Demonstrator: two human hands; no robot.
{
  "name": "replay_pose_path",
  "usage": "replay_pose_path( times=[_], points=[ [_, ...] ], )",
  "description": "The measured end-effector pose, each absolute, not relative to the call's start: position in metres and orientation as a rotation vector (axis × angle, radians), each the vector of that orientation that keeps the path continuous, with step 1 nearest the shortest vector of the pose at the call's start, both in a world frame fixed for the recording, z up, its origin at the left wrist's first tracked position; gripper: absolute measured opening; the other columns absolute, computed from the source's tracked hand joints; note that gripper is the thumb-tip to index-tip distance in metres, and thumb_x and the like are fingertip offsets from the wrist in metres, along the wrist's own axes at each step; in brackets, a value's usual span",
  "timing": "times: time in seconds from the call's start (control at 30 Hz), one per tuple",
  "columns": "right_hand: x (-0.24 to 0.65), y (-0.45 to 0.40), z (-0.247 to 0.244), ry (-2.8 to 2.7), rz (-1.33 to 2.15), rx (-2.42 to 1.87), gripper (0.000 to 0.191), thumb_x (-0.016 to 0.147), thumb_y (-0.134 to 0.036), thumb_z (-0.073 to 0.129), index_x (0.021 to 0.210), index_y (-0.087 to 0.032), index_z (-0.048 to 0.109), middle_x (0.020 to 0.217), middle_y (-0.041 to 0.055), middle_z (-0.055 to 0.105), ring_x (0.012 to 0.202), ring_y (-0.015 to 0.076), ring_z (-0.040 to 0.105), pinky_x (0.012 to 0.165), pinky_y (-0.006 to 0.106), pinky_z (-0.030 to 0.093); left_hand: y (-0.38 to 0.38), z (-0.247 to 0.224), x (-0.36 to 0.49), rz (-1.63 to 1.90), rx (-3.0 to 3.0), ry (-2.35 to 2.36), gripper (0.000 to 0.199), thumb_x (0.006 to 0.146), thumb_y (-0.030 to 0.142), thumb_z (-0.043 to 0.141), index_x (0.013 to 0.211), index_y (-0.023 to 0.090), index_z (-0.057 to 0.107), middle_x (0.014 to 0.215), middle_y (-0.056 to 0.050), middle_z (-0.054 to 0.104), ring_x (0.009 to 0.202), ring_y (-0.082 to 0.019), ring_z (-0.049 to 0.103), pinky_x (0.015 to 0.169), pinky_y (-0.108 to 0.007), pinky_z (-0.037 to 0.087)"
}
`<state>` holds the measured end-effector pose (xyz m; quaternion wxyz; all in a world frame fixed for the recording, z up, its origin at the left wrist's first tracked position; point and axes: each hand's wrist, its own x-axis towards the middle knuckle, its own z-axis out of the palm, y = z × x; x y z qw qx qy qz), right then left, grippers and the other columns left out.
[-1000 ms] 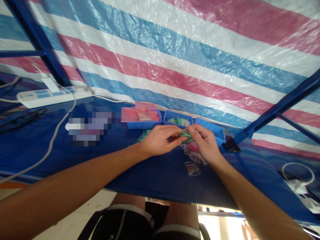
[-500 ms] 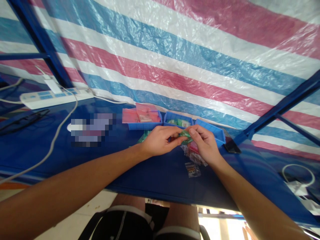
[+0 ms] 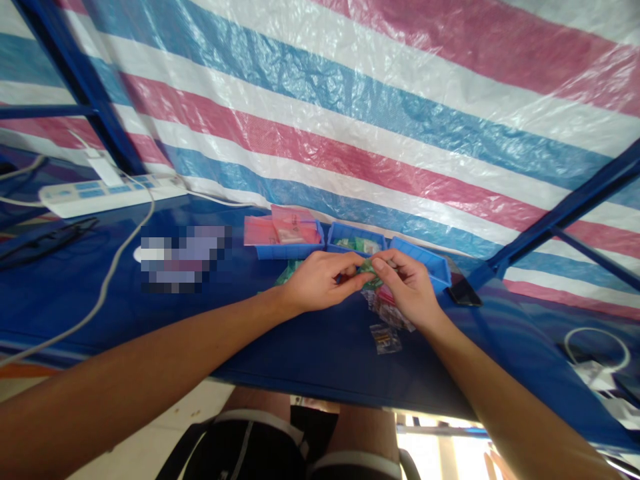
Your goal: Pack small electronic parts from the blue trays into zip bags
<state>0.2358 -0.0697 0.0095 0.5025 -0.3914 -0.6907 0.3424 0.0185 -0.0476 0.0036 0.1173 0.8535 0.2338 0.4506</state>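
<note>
Between both hands is a small green plastic bag [image 3: 369, 273], partly covered by fingers. My left hand [image 3: 323, 283] pinches its left side between thumb and fingers. My right hand [image 3: 407, 287] grips the other side, thumb on top. Below the right hand lie clear plastic packets [image 3: 393, 313], some pink showing among them. One small clear packet [image 3: 385, 339] rests apart, nearer the table's front edge. More green bags [image 3: 290, 272] lie behind my left wrist. Just beyond the hands stands a blue bin [image 3: 357, 241] with green packets inside.
A blue bin [image 3: 290, 251] with pink bags [image 3: 287, 227] stands left of centre; another blue bin [image 3: 435, 267] stands right, beside a dark phone-like object [image 3: 465, 293]. A white power strip [image 3: 110, 195] and cable [image 3: 120, 260] lie left. A striped tarp [image 3: 300, 147] hangs behind the table [image 3: 310, 353].
My right thumb and fingers have shifted slightly left over the green bag. My left hand stays almost still, and the packets on the table have not moved.
</note>
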Motion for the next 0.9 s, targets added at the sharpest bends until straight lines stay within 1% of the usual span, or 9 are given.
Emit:
replay_pose_path(
  times=[0.2, 0.37, 0.63, 0.77, 0.9],
  points=[
    [0.2341, -0.0709, 0.0104, -1.684, 0.855, -0.968, 0.036, 0.098, -0.061, 0.074, 0.093, -0.026, 0.073, 0.087, 0.0025, 0.076, 0.077, 0.0201, 0.07, 0.074, 0.033, 0.058, -0.0476, 0.0027, 0.0181, 1.231, 2.497, 0.704, 0.024, 0.107, 0.041, 0.063, 0.101, 0.018, 0.07, 0.067, 0.005, 0.057, 0.056, -0.008, 0.049, 0.057, -0.02, 0.04],
    [0.2314, -0.0737, 0.0126, -1.672, 0.887, -0.967, 0.039, 0.095, -0.064, 0.075, 0.091, -0.026, 0.072, 0.084, 0.0032, 0.077, 0.076, 0.0213, 0.075, 0.072, 0.033, 0.061, -0.0468, 0.0019, 0.0174, 1.186, 2.518, 0.706, 0.026, 0.108, 0.043, 0.061, 0.096, 0.019, 0.064, 0.066, 0.005, 0.055, 0.056, -0.009, 0.051, 0.057, -0.021, 0.038],
    [0.2329, -0.0722, 0.0075, -1.716, 0.899, -0.971, 0.037, 0.098, -0.062, 0.074, 0.093, -0.025, 0.073, 0.086, 0.0039, 0.077, 0.078, 0.0218, 0.074, 0.072, 0.035, 0.061, -0.0482, 0.0036, 0.0157, 1.126, 2.56, 0.682, 0.026, 0.107, 0.04, 0.062, 0.09, 0.02, 0.058, 0.066, 0.006, 0.055, 0.055, -0.009, 0.052, 0.057, -0.024, 0.037],
    [0.2333, -0.0717, 0.0063, -1.756, 0.901, -0.956, 0.037, 0.099, -0.06, 0.073, 0.093, -0.024, 0.073, 0.087, 0.0037, 0.079, 0.077, 0.0206, 0.073, 0.072, 0.033, 0.06, -0.048, 0.0035, 0.0155, 1.068, 2.574, 0.691, 0.027, 0.105, 0.039, 0.063, 0.087, 0.021, 0.054, 0.066, 0.006, 0.056, 0.055, -0.01, 0.054, 0.057, -0.024, 0.035],
    [0.2337, -0.0737, 0.0078, -1.87, 0.809, -0.975, 0.035, 0.104, -0.057, 0.067, 0.094, -0.024, 0.073, 0.087, 0.004, 0.078, 0.077, 0.0208, 0.072, 0.071, 0.033, 0.056, -0.0476, 0.0028, 0.0146, 0.974, 2.58, 0.728, 0.024, 0.102, 0.038, 0.064, 0.087, 0.022, 0.054, 0.066, 0.006, 0.058, 0.056, -0.012, 0.057, 0.056, -0.025, 0.034]
  ],
)
